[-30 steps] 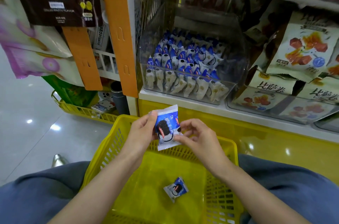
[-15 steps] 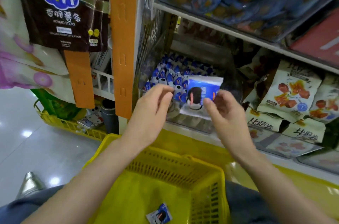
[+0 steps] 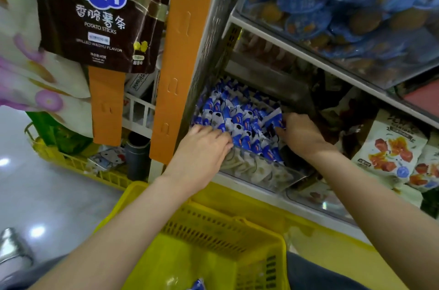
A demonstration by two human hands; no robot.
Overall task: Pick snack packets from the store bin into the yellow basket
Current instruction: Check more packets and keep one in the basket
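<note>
picking step: in the bin (image 3: 261, 172), left hand (image 3: 205, 147) lies spread on the packets (image 3: 237, 116), right hand (image 3: 303, 135) pinches one packet (image 3: 275, 120), next to lift clear into the basket (image 3: 213, 218)

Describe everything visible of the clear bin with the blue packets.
The bin is a clear plastic box, open on top, standing on the white shelf above the yellow basket. It is packed with small blue-and-white packets in rows; their lower ends show through its front wall. The left hand reaches over that wall onto the packets; the right hand holds one packet at its right side.
</note>
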